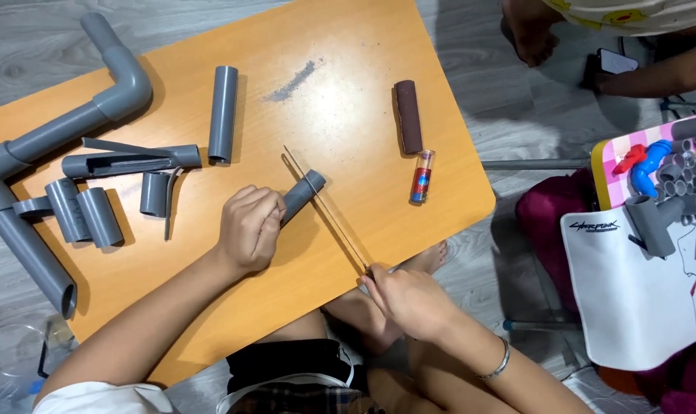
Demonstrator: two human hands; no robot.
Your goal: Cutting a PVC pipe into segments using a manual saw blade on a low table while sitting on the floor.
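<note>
Near the table's [409, 69] front edge, the left hand [248, 228] wraps a short grey pipe [302, 194] and pins it flat, while the right hand [409, 300] closes on the handle of a thin saw blade [325, 207] laid across it. Judged from this, a firm hold and light, square strokes serve best. The pipe's long axis runs diagonally, free end toward the far right corner.

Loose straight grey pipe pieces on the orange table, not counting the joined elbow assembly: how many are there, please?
6: upright piece, slit pipe, side-by-side pair, short stub, and one in the left hand. Others may be hidden.
</note>
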